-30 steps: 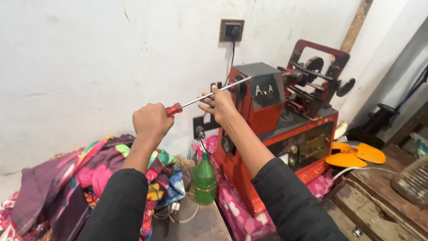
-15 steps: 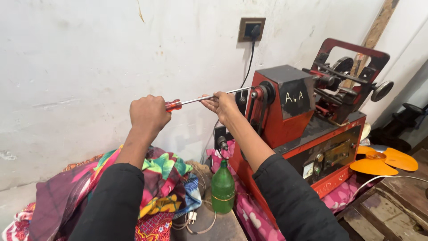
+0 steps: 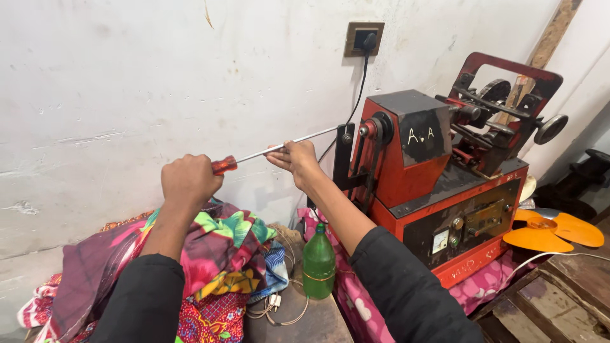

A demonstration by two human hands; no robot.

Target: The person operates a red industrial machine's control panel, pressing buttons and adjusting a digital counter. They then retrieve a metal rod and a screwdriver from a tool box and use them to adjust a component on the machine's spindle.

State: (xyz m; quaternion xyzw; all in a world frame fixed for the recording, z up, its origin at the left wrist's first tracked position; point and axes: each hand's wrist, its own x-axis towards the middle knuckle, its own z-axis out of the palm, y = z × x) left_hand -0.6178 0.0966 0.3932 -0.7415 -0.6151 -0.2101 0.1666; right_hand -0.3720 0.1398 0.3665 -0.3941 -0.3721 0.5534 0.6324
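My left hand (image 3: 188, 180) is closed around the red handle of a long screwdriver (image 3: 254, 155). My right hand (image 3: 293, 159) pinches its metal shaft partway along. The shaft runs up and right, and its tip meets the left side of a red and black machine (image 3: 438, 184), near a black pulley with a belt (image 3: 380, 130). Both arms wear dark sleeves.
A green plastic bottle (image 3: 318, 262) stands below the machine's left end. Colourful cloths (image 3: 210, 254) are heaped at the left by the white wall. A wall socket with a black plug (image 3: 364, 38) is above. Orange fan blades (image 3: 553, 232) lie at the right.
The view has shifted so the machine sits further right. Both hands stay on the screwdriver, its tip still at the machine's left side.
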